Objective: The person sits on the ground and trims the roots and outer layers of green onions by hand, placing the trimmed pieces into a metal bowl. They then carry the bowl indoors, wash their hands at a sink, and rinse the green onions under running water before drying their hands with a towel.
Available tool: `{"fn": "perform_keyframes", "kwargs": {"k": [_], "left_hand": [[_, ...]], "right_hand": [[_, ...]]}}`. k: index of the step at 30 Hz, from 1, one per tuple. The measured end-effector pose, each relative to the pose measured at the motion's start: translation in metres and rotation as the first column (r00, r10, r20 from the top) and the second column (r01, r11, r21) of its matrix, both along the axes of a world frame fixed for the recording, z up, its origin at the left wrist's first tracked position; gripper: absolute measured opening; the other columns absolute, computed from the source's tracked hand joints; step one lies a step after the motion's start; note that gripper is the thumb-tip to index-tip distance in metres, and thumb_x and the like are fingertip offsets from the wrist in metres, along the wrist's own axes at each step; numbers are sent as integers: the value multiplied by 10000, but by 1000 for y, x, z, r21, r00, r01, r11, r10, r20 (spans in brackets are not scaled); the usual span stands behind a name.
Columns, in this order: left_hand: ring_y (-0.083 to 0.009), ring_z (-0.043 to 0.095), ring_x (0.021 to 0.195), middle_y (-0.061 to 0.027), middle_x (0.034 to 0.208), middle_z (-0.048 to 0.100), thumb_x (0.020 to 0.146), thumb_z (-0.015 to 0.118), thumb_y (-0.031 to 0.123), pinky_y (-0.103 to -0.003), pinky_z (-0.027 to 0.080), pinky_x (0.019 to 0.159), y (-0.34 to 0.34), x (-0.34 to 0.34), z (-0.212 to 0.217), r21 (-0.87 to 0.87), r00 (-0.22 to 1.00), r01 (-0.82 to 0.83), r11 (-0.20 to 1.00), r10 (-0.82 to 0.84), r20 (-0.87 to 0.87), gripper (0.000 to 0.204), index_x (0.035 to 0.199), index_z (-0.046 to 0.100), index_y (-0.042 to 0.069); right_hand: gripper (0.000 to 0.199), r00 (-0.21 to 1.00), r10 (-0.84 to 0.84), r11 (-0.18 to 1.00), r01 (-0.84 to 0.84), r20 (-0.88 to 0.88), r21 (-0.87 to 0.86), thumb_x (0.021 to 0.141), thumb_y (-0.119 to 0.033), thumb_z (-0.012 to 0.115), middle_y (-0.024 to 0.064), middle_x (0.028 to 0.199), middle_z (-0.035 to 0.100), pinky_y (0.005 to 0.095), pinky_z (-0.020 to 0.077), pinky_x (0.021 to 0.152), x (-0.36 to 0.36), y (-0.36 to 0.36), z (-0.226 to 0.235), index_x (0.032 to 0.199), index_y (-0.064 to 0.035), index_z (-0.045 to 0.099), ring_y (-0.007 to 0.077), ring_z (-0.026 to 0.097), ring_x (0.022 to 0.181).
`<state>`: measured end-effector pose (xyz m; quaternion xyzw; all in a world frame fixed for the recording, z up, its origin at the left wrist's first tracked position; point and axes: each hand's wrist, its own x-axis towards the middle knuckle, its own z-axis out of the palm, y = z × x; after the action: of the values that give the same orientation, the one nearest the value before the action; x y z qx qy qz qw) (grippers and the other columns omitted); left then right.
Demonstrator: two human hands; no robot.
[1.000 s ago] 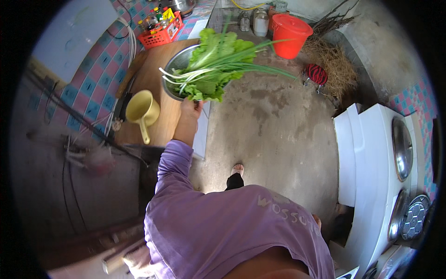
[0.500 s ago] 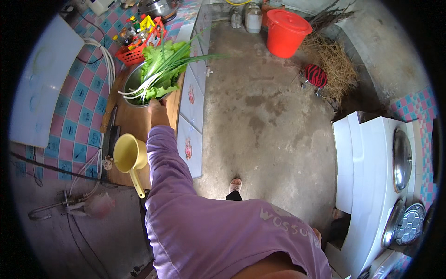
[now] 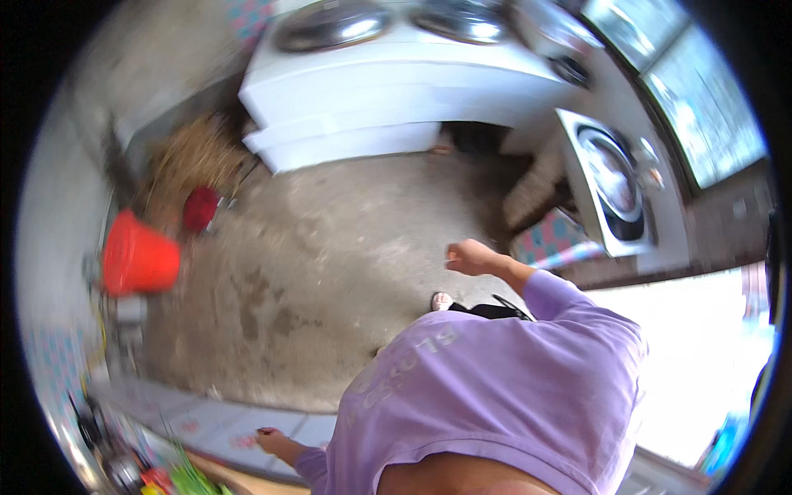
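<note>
My right hand (image 3: 472, 257) hangs over the concrete floor at the middle right, its fingers curled in and nothing visible in them. My left hand (image 3: 269, 439) is low at the left, beside the tiled front of the counter (image 3: 194, 427). Its fingers look curled too, though small and blurred, and I see nothing held. Behind it, at the lower left edge, the green leafy vegetables (image 3: 191, 477) lie on the counter, apart from the hand and partly out of view.
A white stove block (image 3: 346, 95) with round metal lids (image 3: 334, 25) stands ahead. At the right is a white-topped stand with a round burner (image 3: 610, 177). A red bucket (image 3: 139, 257), a straw heap (image 3: 194, 161) and a small red stool (image 3: 200, 209) are at the left.
My view has swung right, from the counter to the stove side. My left hand has left the bowl of vegetables. My right hand has come into view.
</note>
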<state>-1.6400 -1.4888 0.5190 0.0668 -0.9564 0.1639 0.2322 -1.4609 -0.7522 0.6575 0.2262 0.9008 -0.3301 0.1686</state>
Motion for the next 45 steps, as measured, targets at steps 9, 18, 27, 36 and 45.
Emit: {"fn": "perform_keyframes", "kwargs": {"k": [9,18,27,36,45], "left_hand": [[-151,539,830,-35,943,566,916,508,395,-368,438,849,482,-63,88,687,647,-713,-143,-511,566,333,1046,561,94],[-199,584,941,-129,982,628,919,528,434,-329,467,790,769,-80,106,822,358,-529,212,-822,442,455,1104,566,20],[-158,600,817,-140,977,620,957,503,360,-256,506,685,1079,22,141,775,-164,-599,199,-979,125,457,1165,532,-45],[-83,575,681,-71,807,630,942,536,162,-198,483,605,1289,225,188,909,-680,-374,182,-720,-136,213,979,621,-30],[-408,607,957,-252,1002,641,842,523,220,-451,475,847,1370,299,128,781,-721,572,-250,-608,333,290,958,670,-1]], "right_hand": [[252,797,-541,841,507,-270,-189,879,-185,613,141,805,651,329,523,639,158,109,56,1007,28,570,201,665,709],[215,-252,-909,-29,833,-332,-553,912,-141,554,94,891,637,251,499,555,302,204,80,1041,29,579,143,635,729],[286,-640,-686,-474,755,-346,-453,892,-204,580,79,921,633,244,498,666,375,285,40,1071,19,601,132,613,798],[365,-607,-640,-665,745,-470,-56,859,-253,585,206,1017,656,372,468,848,402,342,-9,1078,37,621,324,623,971],[353,-572,-637,-703,706,-517,86,855,-320,590,207,921,660,421,479,812,399,386,-30,1014,-6,621,366,634,893]]}}
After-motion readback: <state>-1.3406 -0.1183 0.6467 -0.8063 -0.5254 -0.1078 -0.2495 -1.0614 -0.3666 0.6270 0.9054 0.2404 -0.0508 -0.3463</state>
